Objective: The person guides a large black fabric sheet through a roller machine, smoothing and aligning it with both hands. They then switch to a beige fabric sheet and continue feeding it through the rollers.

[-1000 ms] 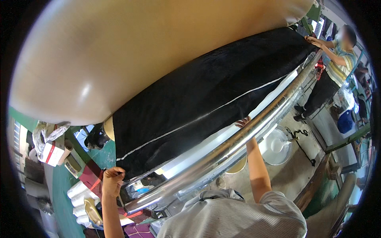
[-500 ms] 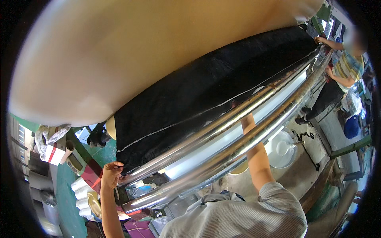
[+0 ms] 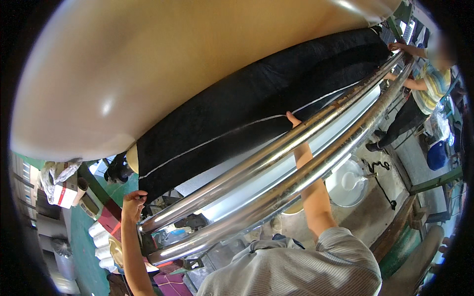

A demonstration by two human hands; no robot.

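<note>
A wide black cloth sheet [image 3: 212, 113] with a pale line along its length hangs against a large tan drum. My left hand [image 3: 133, 204] pinches the sheet's near left corner between thumb and fingers. My right forearm passes beneath two long metal rollers. Beyond the rear roller [image 3: 256, 155], my right hand [image 3: 293, 120] holds the sheet's lower edge near its middle; the thumb shows on top and the other fingers are mostly hidden. The front roller [image 3: 281, 192] crosses over my right forearm.
The tan drum [image 3: 197, 49] fills the top. At the far right a co-worker [image 3: 432, 89] in a striped shirt has hands at the sheet's other end. A round basin [image 3: 348, 182] of white liquid stands on the floor, and a cardboard box [image 3: 64, 192] sits left.
My right hand has risen into sight behind the rear roller, at the sheet's edge. The sheet's lower edge has lifted off the roller. My left hand and the co-worker's lower hand moved up slightly.
</note>
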